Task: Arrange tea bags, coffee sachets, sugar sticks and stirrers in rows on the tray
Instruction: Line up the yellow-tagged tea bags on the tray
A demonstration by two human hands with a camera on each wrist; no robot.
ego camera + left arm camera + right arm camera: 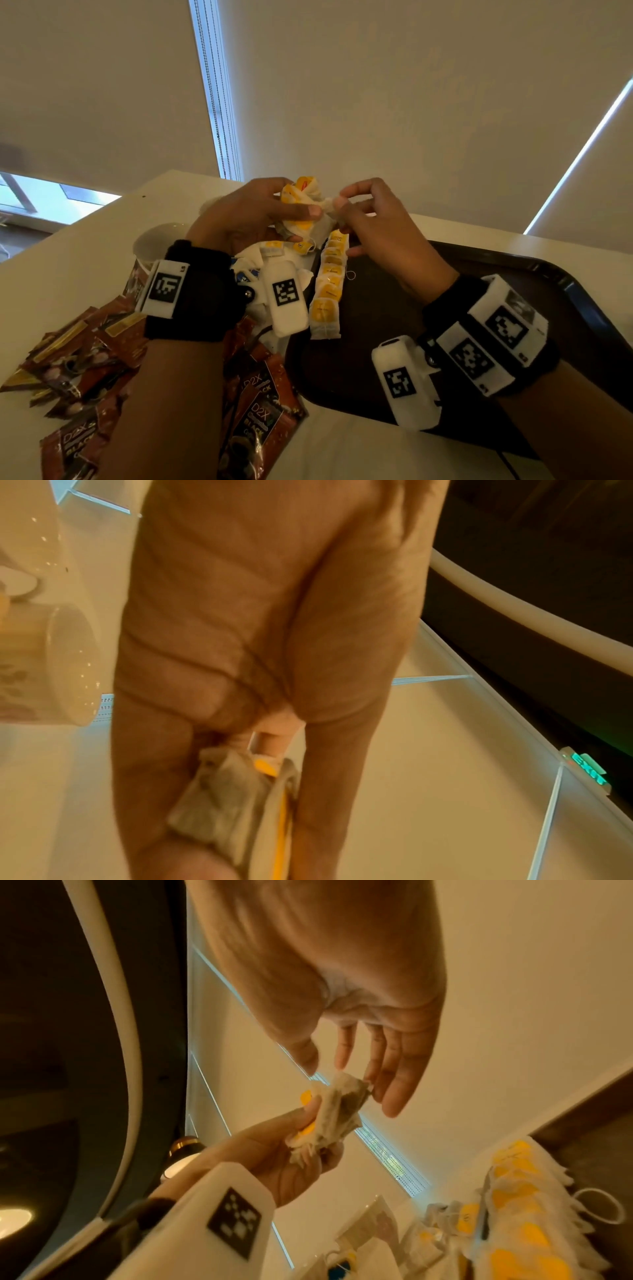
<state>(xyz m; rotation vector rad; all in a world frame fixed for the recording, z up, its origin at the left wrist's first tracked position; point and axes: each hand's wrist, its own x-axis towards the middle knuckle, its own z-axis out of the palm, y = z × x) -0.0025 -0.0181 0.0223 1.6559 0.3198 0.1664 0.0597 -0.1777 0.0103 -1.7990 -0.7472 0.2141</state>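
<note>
Tray (pixel 534 274): I see dark floor open right of the tea-bag row (pixel 328 287), which lines its left edge. Left of tray, bench (pixel 85 246) is crowded: coffee sachets (pixel 78 346) spread at near left, loose tea bags (pixel 274 250) and a cup (pixel 157 240) behind them. Far-left bench corner is bare.

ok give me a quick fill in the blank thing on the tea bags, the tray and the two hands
1. The left hand grips a bunch of ____ with yellow tags.
2. The right hand pinches one bag at the bunch between thumb and ____.
3. A row of tea bags already lies along the ____ edge of the dark tray.
4. The brown coffee sachets lie on the table, ____ the tray.

Missing words: tea bags; forefinger; left; off
</note>
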